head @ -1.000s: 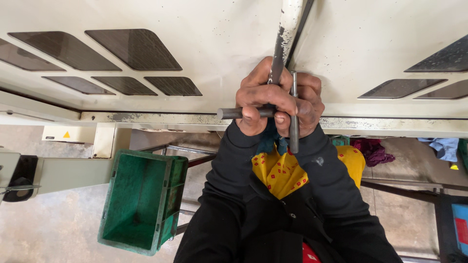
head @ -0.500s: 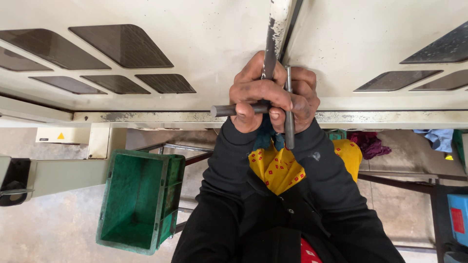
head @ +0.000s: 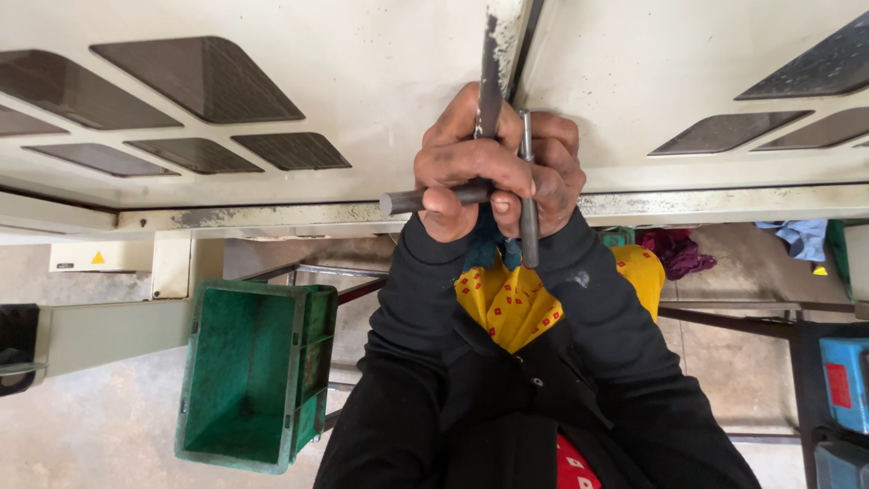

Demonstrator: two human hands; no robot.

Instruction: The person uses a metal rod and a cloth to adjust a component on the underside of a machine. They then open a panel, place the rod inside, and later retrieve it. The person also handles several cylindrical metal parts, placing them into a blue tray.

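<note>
Gripping 1 grey metal bar (head: 434, 196), both the left hand (head: 466, 167) and right hand (head: 548, 172) press against the cream panel's (head: 380, 81) edge; a green crate (head: 253, 376) sits on concrete floor (head: 81, 426).

Soft, even daylight, sharp focus throughout, faint shadows, mild wide-angle stretching at the edges.

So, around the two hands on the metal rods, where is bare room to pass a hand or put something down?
Free: the bare floor left of the green bin, and inside the bin. Crowded: the seam where left hand and right hand clasp the rods, and the right side by the blue box.
</note>
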